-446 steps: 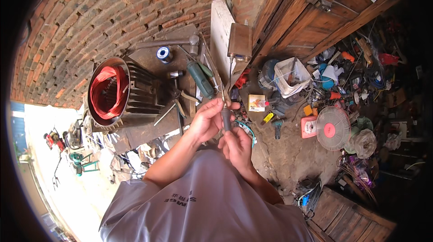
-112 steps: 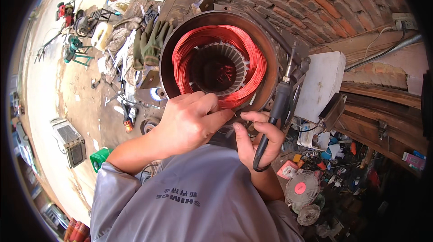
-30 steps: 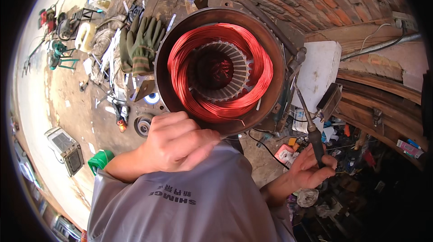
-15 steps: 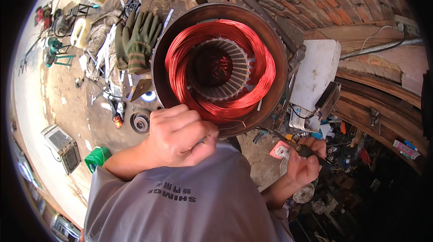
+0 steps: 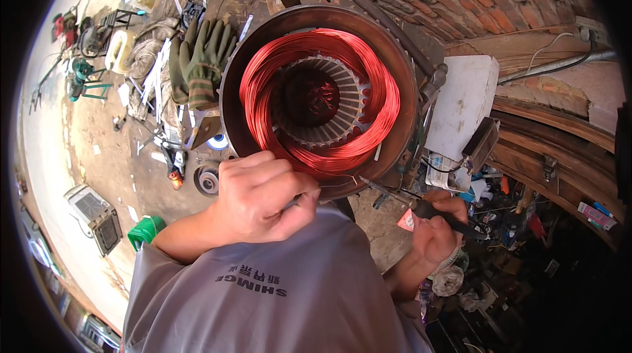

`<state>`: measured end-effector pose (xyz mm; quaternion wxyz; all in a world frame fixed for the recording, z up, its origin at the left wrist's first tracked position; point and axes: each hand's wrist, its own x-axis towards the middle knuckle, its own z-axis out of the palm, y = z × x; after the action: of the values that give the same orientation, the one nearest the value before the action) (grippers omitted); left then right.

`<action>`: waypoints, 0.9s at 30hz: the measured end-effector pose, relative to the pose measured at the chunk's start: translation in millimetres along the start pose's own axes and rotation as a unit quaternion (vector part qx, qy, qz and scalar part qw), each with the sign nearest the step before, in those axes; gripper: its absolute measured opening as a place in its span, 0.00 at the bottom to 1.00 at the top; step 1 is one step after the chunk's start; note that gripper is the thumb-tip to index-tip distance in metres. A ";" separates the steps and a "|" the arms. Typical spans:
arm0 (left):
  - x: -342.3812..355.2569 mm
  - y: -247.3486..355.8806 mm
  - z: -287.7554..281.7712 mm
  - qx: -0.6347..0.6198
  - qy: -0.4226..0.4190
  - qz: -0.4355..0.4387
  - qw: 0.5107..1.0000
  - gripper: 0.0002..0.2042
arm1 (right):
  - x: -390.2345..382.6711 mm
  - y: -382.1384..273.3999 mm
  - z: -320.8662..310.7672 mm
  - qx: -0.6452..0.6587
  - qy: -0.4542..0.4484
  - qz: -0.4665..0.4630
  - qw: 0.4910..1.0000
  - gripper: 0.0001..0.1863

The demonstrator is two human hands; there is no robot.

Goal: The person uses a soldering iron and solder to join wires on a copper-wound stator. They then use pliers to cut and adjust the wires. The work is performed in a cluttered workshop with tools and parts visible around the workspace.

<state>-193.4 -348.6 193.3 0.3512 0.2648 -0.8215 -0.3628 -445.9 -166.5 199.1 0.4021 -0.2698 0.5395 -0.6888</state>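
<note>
Red wire coil (image 5: 257,109), one, seated inside a round metal housing (image 5: 392,153); loose wire end (image 5: 356,179) at the housing's near rim.
Soldering iron (image 5: 426,209), dark handle, slender tip, right of the near rim: right hand (image 5: 434,234) clamped on the handle; tip just beside the wire end, contact cannot be told. Left hand (image 5: 266,195), at the near rim: fingertips pinched together, seemingly on a thin strand (image 5: 337,186). Handling, as judged: left hand best braced against the housing; light, steady grip for so fine a tip; metal end held clear of fingers and neighbouring red turns. Outward: green gloves (image 5: 204,67), left of the housing; white board (image 5: 464,106), right of it.
</note>
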 end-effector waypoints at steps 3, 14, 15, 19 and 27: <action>0.2 -0.2 1.0 -0.004 0.004 -0.002 1.000 0.07 | 0.3 1.2 0.1 0.004 -0.010 0.000 1.000 0.18; 0.5 -0.4 0.3 -0.002 -0.001 0.000 1.000 0.07 | -1.4 3.5 4.6 0.005 0.008 -0.002 1.000 0.18; 0.8 -0.2 0.1 -0.002 -0.003 -0.001 1.000 0.07 | -1.7 3.3 4.9 0.004 0.010 -0.002 1.000 0.18; 2.0 2.1 0.2 0.002 -0.005 -0.002 1.000 0.08 | -3.1 4.6 3.4 0.003 0.006 0.000 1.000 0.19; 4.0 3.6 -2.6 0.003 -0.023 -0.011 1.000 0.08 | -3.7 4.9 5.2 0.004 0.003 -0.006 1.000 0.17</action>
<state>-194.5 -350.2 198.9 0.3270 0.2664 -0.8275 -0.3705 -438.5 -166.6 196.0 0.3975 -0.2691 0.5364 -0.6942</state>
